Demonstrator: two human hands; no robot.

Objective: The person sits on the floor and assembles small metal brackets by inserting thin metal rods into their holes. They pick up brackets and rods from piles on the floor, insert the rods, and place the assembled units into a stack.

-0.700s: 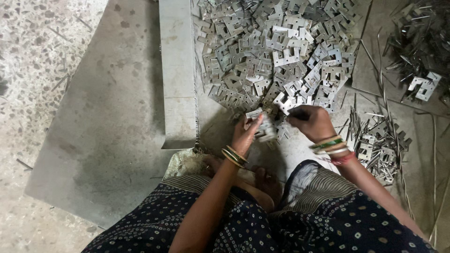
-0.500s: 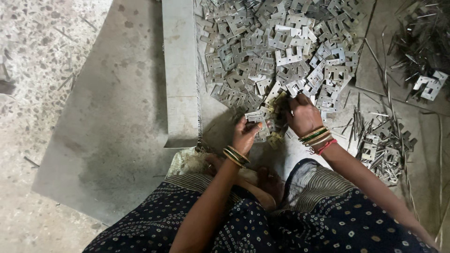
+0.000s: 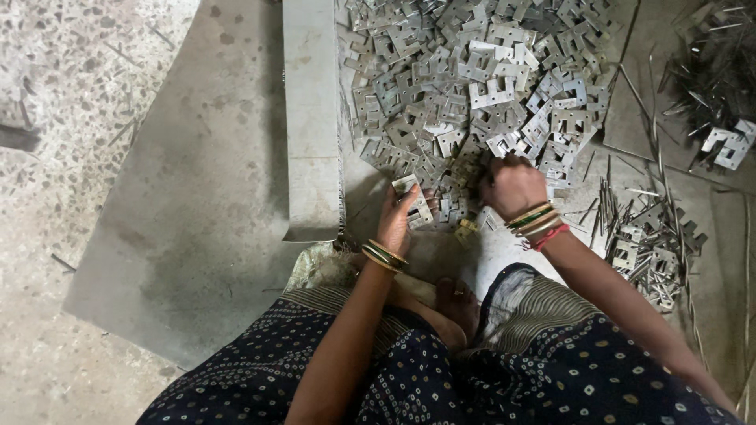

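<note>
A big heap of small grey stamped metal plates (image 3: 480, 86) lies on the floor in front of me. My left hand (image 3: 396, 223), with bangles at the wrist, grips a small stack of these plates (image 3: 415, 201) at the heap's near edge. My right hand (image 3: 512, 185), also wearing bangles, rests fingers-down in the near edge of the heap; whether it holds a plate is hidden under the fingers. My knees in dark patterned cloth fill the bottom of the view.
A long grey metal channel (image 3: 312, 118) lies left of the heap on a flat grey sheet (image 3: 189, 205). Thin metal pins and several plates (image 3: 646, 236) are scattered at right, and another pile of pins (image 3: 713, 79) sits at top right. Speckled floor at far left.
My right hand has moved forward from beside the left hand into the near edge of the heap. The left hand keeps hold of its small stack and has barely shifted.
</note>
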